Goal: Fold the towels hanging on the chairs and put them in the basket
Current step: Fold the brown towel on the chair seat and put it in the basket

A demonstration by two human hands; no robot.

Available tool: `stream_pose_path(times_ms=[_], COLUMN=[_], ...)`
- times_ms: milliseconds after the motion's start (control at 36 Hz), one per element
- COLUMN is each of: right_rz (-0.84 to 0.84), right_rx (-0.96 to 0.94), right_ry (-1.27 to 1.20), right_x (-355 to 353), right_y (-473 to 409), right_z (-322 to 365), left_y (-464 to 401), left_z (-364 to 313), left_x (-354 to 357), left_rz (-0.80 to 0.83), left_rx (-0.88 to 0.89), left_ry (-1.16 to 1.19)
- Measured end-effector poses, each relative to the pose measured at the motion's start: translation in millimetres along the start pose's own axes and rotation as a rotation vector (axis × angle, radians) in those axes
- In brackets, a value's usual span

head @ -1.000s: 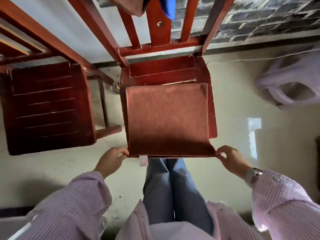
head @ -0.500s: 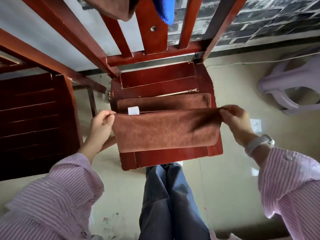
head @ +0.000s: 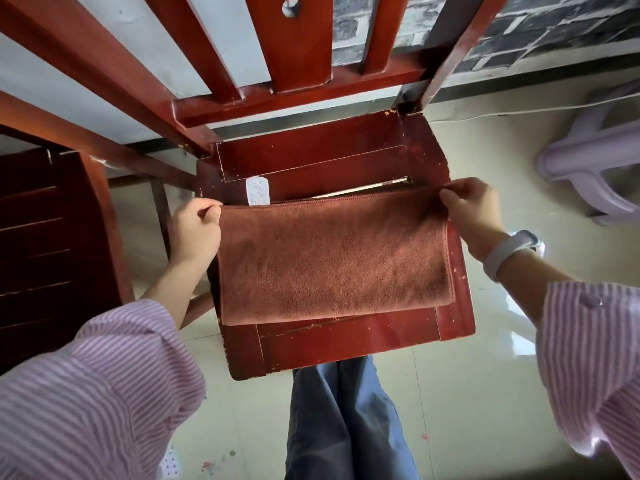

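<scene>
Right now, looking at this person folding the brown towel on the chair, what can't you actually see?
Head view only:
- The basket: nowhere in frame.
- The top of the red wooden chair: cut off by the upper edge.
- White label on the brown terry towel: print too small.
- Left hand and right hand fingertips: tucked behind towel corners.

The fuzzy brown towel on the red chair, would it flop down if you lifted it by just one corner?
Probably yes. The fuzzy brown towel lies folded flat on the red wooden chair seat, so it looks soft, not stiff. The left hand and right hand each pinch a far corner, which suggests it sags without support. It likely weighs little and shouldn't slip much.
</scene>
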State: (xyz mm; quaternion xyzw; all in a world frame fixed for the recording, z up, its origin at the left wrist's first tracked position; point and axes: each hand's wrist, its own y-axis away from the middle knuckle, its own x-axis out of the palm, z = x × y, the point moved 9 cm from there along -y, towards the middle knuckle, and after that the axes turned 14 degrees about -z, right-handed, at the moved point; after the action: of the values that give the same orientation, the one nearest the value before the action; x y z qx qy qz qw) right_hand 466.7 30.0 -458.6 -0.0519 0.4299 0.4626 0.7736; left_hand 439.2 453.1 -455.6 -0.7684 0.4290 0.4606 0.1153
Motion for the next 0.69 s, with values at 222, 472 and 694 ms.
stream_pose_path(times_ms=[222, 472, 694], right_rz=[-0.032, -0.023, -0.099], right_rx=[-0.079, 0.061, -0.571], right_ry=[0.173, 0.099, 0.298], right_x=[6, 4, -6], right_y=[-6, -5, 72], right_z=[11, 5, 50], left_y=[-5, -8, 77], left_z=[3, -3, -39], left_x=[5, -4, -1], left_rz=[-0.03, -0.015, -0.014], left_rx=[0.02, -0.046, 0.582], left_ry=[-0.114, -0.13, -0.338])
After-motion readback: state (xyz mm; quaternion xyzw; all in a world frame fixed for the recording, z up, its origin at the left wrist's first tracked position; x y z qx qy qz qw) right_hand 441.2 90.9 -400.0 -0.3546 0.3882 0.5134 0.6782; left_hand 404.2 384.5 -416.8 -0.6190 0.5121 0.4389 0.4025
